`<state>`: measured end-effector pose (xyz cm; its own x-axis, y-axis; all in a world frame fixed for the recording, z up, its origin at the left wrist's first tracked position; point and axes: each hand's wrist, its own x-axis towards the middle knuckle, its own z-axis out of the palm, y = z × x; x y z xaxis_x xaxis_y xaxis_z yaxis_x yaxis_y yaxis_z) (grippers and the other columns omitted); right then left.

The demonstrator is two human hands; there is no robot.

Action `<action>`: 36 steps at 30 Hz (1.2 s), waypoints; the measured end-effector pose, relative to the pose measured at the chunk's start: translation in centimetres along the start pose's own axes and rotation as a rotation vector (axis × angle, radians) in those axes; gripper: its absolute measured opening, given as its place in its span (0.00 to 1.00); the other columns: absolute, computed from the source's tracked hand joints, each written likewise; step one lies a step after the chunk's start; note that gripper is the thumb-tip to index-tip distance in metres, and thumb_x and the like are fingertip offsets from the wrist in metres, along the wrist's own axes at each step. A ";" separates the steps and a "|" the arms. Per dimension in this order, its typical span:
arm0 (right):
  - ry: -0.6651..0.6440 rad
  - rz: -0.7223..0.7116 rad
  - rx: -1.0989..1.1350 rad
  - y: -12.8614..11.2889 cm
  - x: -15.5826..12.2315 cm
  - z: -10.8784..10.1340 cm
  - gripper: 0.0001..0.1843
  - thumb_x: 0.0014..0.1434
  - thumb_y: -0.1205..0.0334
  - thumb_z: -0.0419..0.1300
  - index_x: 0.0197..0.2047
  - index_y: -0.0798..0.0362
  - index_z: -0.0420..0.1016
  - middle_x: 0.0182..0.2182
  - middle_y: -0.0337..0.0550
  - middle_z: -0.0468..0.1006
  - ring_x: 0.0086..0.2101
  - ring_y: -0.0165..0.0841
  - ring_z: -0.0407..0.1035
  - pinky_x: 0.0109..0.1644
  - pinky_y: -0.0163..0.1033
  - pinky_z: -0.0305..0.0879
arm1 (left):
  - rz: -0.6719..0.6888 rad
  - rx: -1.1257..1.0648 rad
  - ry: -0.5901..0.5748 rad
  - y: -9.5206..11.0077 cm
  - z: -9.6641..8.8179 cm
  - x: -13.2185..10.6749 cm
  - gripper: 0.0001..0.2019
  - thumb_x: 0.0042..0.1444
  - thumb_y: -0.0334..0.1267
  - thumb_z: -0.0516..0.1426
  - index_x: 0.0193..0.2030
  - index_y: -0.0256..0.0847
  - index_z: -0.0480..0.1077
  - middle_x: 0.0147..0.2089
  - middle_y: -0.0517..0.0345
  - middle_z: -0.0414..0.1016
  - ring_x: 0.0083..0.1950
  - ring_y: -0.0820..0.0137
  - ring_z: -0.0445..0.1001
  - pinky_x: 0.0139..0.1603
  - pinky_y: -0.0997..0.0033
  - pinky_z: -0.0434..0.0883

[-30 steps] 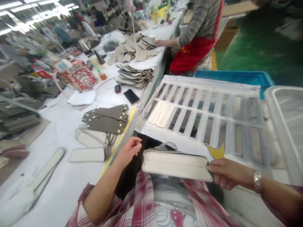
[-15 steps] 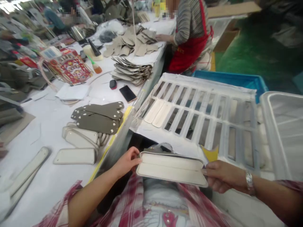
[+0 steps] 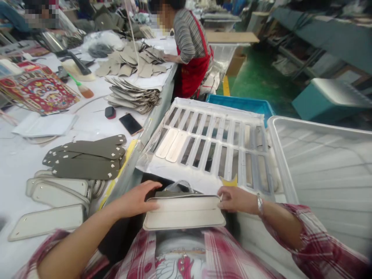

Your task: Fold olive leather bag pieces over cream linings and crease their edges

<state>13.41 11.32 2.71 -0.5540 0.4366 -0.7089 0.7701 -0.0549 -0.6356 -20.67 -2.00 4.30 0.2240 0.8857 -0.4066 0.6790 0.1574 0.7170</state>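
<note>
The long cream leather case (image 3: 183, 214) now sits level in front of the person's waist, its two pale panels lying closer together than a moment ago, when it was tilted and gaping more at one end. The left hand (image 3: 132, 200) lies over its upper edge, fingers (image 3: 147, 190) spread wide and flat, while the right hand (image 3: 236, 200) holds the right end, fingers (image 3: 225, 197) closed narrowly around the corner. Behind the case, a crumpled clear plastic sheet (image 3: 178, 186) pokes up, and a small yellow card tab (image 3: 229, 181) shows just beyond the right hand (less of it is visible now). Farther out lies a white slatted rack (image 3: 217, 107) bearing two cream strips (image 3: 167, 143). To the left, olive-grey leather panels with white corners (image 3: 85, 162) rest on a white worktable (image 3: 17, 155) beside cream leather panels (image 3: 56, 193). Up the table, a co-worker in a red apron (image 3: 193, 71) reaches toward beige leather pieces (image 3: 130, 64).
</note>
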 end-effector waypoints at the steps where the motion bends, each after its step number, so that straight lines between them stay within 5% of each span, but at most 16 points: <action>1: 0.092 -0.098 -0.050 -0.2 -0.1 -0.2 0.23 0.44 0.51 0.63 0.40 0.56 0.66 0.34 0.46 0.76 0.29 0.31 0.71 0.32 0.35 0.68 | 0.090 0.091 0.020 1.4 0.1 1.1 0.28 0.50 0.43 0.58 0.58 0.43 0.58 0.60 0.51 0.61 0.59 0.60 0.61 0.59 0.60 0.59; 4: 0.226 -0.295 -0.107 -0.9 -0.2 -0.3 0.24 0.47 0.54 0.61 0.47 0.55 0.68 0.45 0.48 0.73 0.38 0.34 0.71 0.40 0.36 0.68 | 0.300 0.224 -0.096 5.2 2.1 4.8 0.23 0.54 0.40 0.55 0.57 0.41 0.62 0.57 0.52 0.67 0.56 0.62 0.66 0.57 0.65 0.61; 8: 0.230 -0.452 -0.339 -1.4 0.0 0.7 0.14 0.55 0.58 0.53 0.39 0.54 0.75 0.37 0.44 0.78 0.38 0.35 0.71 0.44 0.38 0.64 | 0.418 0.241 -0.242 7.1 4.8 8.3 0.17 0.56 0.32 0.51 0.52 0.41 0.69 0.49 0.54 0.74 0.48 0.66 0.72 0.49 0.71 0.66; 15: 0.280 -0.546 -0.503 -0.6 0.4 1.7 0.16 0.59 0.58 0.49 0.37 0.52 0.78 0.34 0.43 0.79 0.36 0.33 0.71 0.40 0.35 0.63 | 0.358 0.137 -0.260 6.5 4.9 8.2 0.17 0.56 0.33 0.51 0.52 0.42 0.70 0.47 0.59 0.75 0.46 0.70 0.72 0.46 0.77 0.64; 21: 0.219 -0.660 -0.491 -0.3 -0.6 1.9 0.20 0.61 0.55 0.47 0.41 0.54 0.77 0.36 0.46 0.78 0.37 0.33 0.71 0.43 0.36 0.63 | 0.406 0.306 -0.241 7.2 5.5 7.5 0.17 0.58 0.33 0.48 0.53 0.42 0.68 0.47 0.57 0.75 0.45 0.69 0.73 0.46 0.75 0.65; 29: -0.015 -0.239 -0.096 0.0 2.3 -0.3 0.22 0.52 0.47 0.54 0.31 0.57 0.78 0.26 0.43 0.77 0.29 0.32 0.69 0.35 0.35 0.64 | 0.538 0.645 -0.221 6.7 7.4 7.0 0.23 0.55 0.29 0.49 0.59 0.34 0.57 0.52 0.42 0.70 0.49 0.63 0.71 0.47 0.67 0.68; 36: -0.250 -0.247 -0.145 -1.5 4.7 -1.5 0.15 0.43 0.51 0.63 0.29 0.56 0.76 0.24 0.38 0.75 0.27 0.29 0.67 0.32 0.33 0.63 | 0.539 0.602 -0.242 6.1 7.1 7.8 0.21 0.55 0.29 0.48 0.58 0.36 0.57 0.46 0.46 0.72 0.46 0.64 0.71 0.46 0.67 0.68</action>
<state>10.14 14.84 0.81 -0.7745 0.1876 -0.6041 0.6309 0.1598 -0.7593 -9.81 2.76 1.51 0.7218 0.6437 -0.2544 0.6772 -0.5807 0.4519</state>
